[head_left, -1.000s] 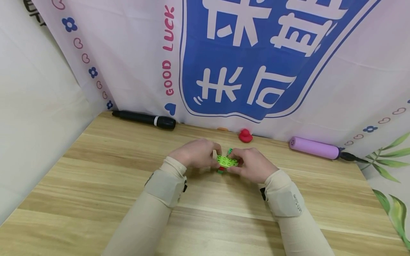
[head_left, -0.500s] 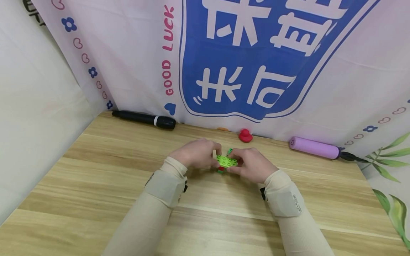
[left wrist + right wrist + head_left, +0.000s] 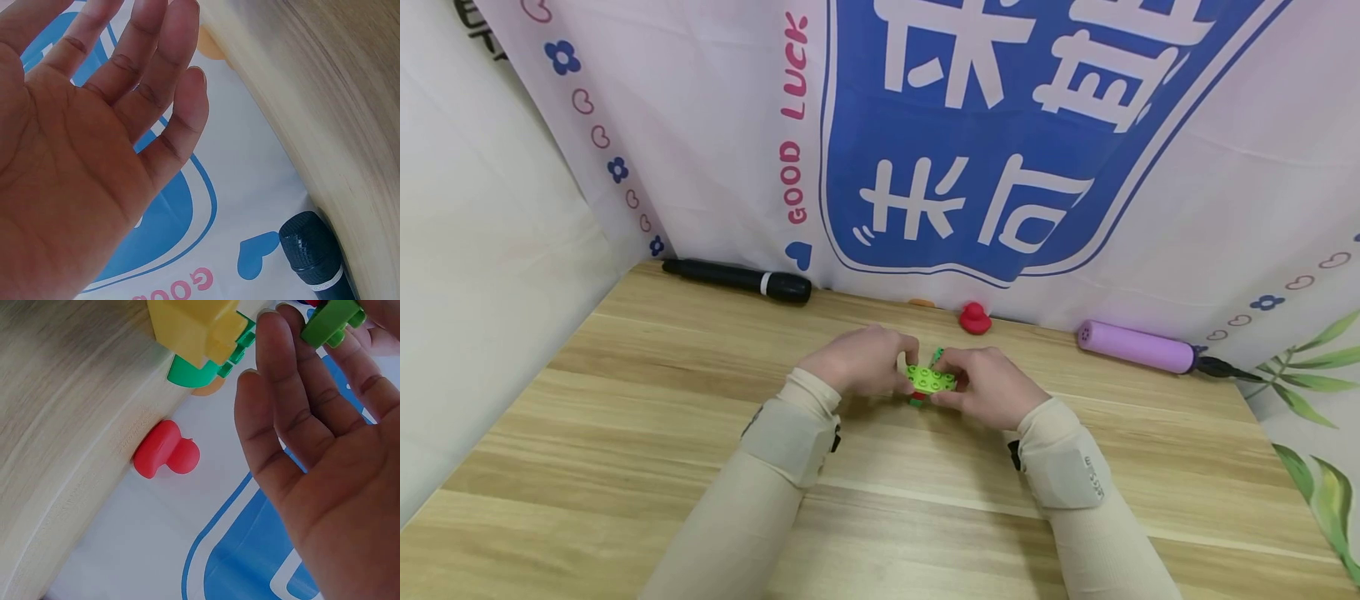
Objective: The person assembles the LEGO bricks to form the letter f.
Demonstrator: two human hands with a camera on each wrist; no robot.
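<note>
At the wooden surface point(image 3: 895, 517), pinching the lime brick point(image 3: 931, 380) with left hand point(image 3: 861, 362) and right hand point(image 3: 994, 387), seemingly already having red brick point(image 3: 918, 396) stacked beneath it, not yet releasing.

An oblong lime-green brick point(image 3: 932, 379), studs facing up, is held between the left hand point(image 3: 863, 362) and the right hand point(image 3: 994, 385), a red piece point(image 3: 918, 396) and a green piece point(image 3: 916, 402) showing under its near side

at least four toy bricks point(image 3: 929, 380), one red duck point(image 3: 975, 319), one black microphone point(image 3: 730, 277), one purple pump point(image 3: 1137, 347), one wooden tabletop point(image 3: 625, 433)
</note>
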